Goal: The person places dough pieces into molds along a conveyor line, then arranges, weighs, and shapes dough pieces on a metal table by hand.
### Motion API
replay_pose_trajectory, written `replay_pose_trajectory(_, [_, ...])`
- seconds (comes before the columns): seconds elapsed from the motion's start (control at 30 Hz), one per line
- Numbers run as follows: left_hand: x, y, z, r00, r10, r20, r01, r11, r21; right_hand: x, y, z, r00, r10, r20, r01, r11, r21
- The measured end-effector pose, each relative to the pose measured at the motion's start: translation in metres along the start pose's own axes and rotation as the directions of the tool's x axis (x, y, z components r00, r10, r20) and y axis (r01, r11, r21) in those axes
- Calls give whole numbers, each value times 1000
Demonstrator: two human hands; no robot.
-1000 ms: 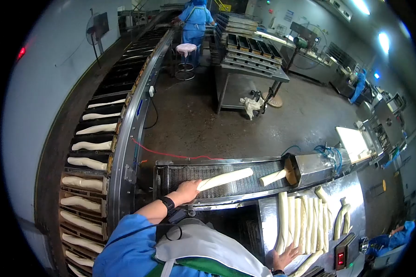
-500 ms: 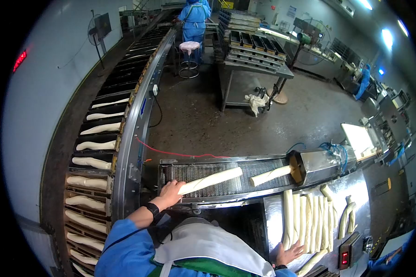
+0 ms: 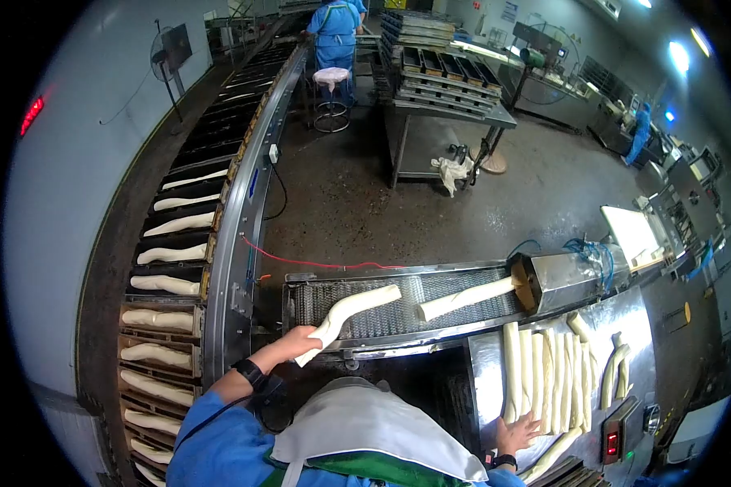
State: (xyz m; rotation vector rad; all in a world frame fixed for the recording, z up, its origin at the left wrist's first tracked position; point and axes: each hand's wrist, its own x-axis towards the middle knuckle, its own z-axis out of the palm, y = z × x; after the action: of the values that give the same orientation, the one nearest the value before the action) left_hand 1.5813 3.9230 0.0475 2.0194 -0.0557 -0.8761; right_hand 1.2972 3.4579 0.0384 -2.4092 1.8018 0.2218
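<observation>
My left hand (image 3: pixel 297 341) is closed round the near end of a long pale dough roll (image 3: pixel 351 308), which bends upward across the mesh conveyor (image 3: pixel 406 323). Another dough roll (image 3: pixel 467 299) lies on the same belt, its far end at the opening of a metal machine housing (image 3: pixel 573 280). On the steel table at the right, my right hand (image 3: pixel 520 435) rests with fingers spread against the lower ends of several dough rolls (image 3: pixel 538 377) lined up side by side. One loose dough roll (image 3: pixel 554 456) lies slanted just below that hand.
Along the left runs a conveyor of baking tins (image 3: pixel 164 321), several holding dough. A scale with a red display (image 3: pixel 617 438) stands at the table's right. Stacked tins (image 3: pixel 447 69) sit on a metal table beyond. A co-worker in blue (image 3: pixel 335 36) stands near a stool (image 3: pixel 330 77).
My left hand has lifted the dough roll's near end off the belt and drawn it toward me, bending it. The second roll has moved left, out of the housing. My right hand stays nearly in place.
</observation>
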Motion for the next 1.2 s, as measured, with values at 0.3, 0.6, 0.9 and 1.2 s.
replay_pose_trajectory(0.3, [-9, 191, 59, 718, 469, 514, -509, 858, -70, -37, -161, -57, 389, -892, -231, 794, 197, 576])
replay_pose_trajectory(0.6, [32, 254, 122, 531, 530, 662, 119, 726, -677, -12, -122, -60, 714, -680, 167, 77, 313, 947])
replay_pose_trajectory(0.9, [131, 117, 97, 851, 510, 126, -490, 684, 541, 6, -24, 19, 943, -331, -43, 311, 825, 472])
replay_pose_trajectory(1.2, [118, 71, 80, 852, 523, 33, -381, 575, 724, 7, -20, 6, 732, -567, -377, 612, 791, -2])
